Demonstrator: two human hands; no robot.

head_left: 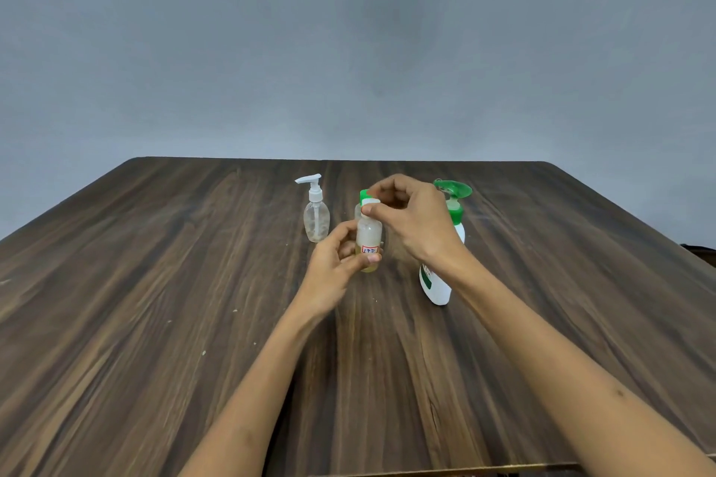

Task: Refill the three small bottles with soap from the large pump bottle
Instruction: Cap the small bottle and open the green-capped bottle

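Left hand (335, 263) grips a small labelled bottle (369, 240) above mid-surface; right hand (414, 219) pinches its white cap (370, 202). The bottle looks cloudy, yellowish at the base; its red-bordered label is unreadable. A clear pump bottle (316, 219) stands at ten o'clock, the large green-topped bottle (443, 275) at three. The wooden surface (155, 283) lies open toward both side edges.

A dark wood-grain table (155, 321) fills the lower frame, bearing a clear pump bottle (316, 219) at centre, a large white green-pumped bottle (439, 285) right of centre, and pale specks lower left.
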